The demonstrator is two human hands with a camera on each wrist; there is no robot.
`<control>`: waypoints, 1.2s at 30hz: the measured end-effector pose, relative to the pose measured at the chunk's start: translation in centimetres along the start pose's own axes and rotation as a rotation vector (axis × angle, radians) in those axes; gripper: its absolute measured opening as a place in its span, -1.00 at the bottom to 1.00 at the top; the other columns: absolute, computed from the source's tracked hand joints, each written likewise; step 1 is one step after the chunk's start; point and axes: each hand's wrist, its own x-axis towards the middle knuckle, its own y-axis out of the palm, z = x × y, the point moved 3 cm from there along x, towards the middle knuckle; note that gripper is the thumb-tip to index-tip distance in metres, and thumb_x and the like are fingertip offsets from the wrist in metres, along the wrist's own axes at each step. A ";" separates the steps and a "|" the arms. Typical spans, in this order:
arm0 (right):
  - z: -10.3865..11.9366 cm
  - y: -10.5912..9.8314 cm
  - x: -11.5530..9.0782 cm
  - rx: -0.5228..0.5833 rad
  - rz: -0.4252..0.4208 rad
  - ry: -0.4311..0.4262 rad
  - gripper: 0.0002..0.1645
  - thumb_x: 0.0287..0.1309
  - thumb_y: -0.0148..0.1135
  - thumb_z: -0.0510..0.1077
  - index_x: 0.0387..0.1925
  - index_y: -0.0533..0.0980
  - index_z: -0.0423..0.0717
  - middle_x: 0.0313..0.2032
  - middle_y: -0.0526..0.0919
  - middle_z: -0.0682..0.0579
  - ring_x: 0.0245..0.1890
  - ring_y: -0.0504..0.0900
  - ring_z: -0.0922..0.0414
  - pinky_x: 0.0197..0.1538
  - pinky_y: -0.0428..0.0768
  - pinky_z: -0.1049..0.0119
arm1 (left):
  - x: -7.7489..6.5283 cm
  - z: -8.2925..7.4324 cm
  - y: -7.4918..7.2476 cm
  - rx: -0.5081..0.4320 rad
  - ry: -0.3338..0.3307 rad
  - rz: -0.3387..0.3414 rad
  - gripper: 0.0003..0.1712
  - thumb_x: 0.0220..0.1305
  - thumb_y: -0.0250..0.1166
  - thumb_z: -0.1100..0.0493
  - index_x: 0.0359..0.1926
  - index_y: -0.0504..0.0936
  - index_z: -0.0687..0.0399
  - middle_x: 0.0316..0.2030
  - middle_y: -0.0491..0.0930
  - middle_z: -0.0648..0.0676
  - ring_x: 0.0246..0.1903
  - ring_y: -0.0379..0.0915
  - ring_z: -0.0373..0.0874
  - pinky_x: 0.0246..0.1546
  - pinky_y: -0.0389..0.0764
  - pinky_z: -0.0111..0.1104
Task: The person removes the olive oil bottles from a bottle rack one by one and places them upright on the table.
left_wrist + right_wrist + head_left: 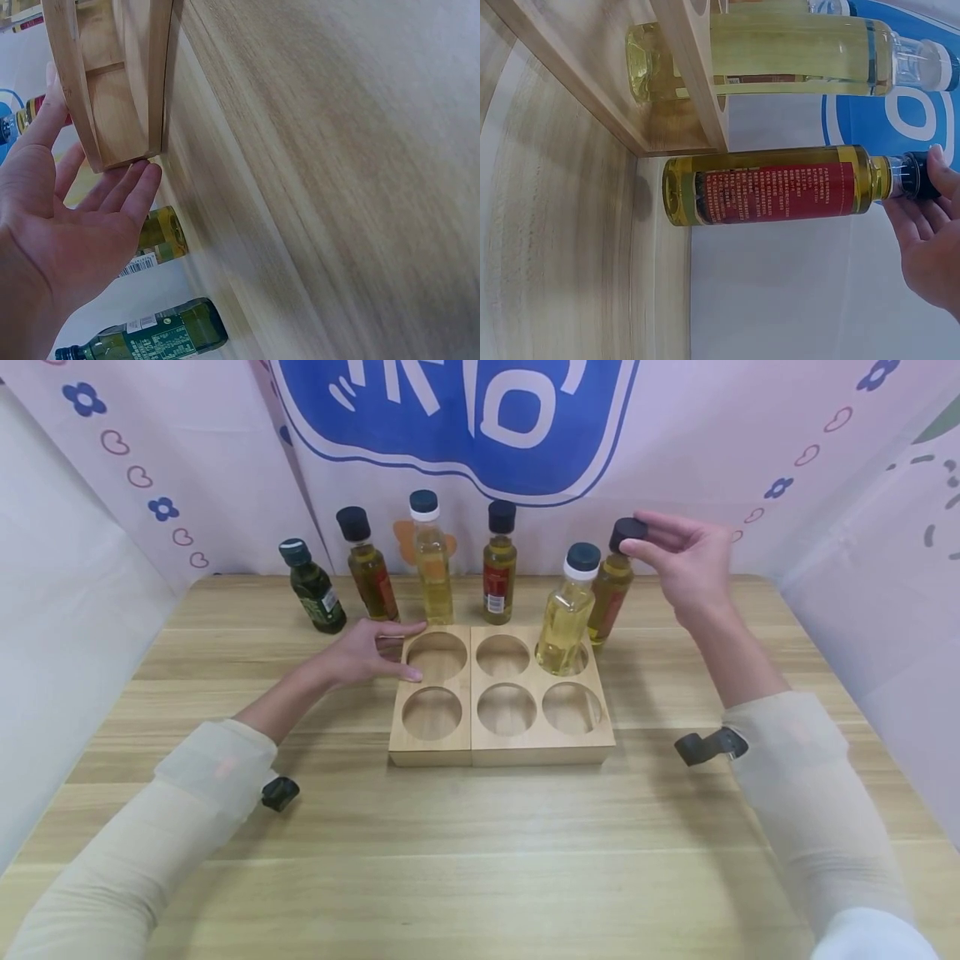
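My right hand [693, 564] pinches the black cap of an oil bottle [772, 187] with a red label, upright behind the rack's right end. Whether its base touches the table, I cannot tell. A light-yellow oil bottle [564, 618] with a dark cap stands in the back right hole of the wooden bottle rack [431, 746]. The rack's other holes hold no bottle. At the rack's back left corner my left hand [369, 652] touches its end, with thumb and fingers fairly straight. In the left wrist view its fingertips [150, 176] lie against the rack's end.
Along the back stand a small dark green bottle [318, 593], a red-labelled bottle [372, 581], a pale oil bottle [433, 572] and another red-labelled bottle [498, 572]. A printed cloth [225, 435] hangs behind the wooden table [450, 860].
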 end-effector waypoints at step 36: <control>-2.7 3.4 3.2 0.031 0.008 -0.001 -0.42 0.05 0.46 -0.55 0.16 0.59 -0.38 0.05 0.71 -0.23 -0.08 0.81 0.12 0.10 0.71 0.37 | 0.2 0.3 -0.1 -0.001 0.013 -0.009 -0.13 0.19 0.53 0.35 0.47 0.33 0.34 0.51 0.25 0.27 0.49 0.16 0.28 0.44 0.39 -0.04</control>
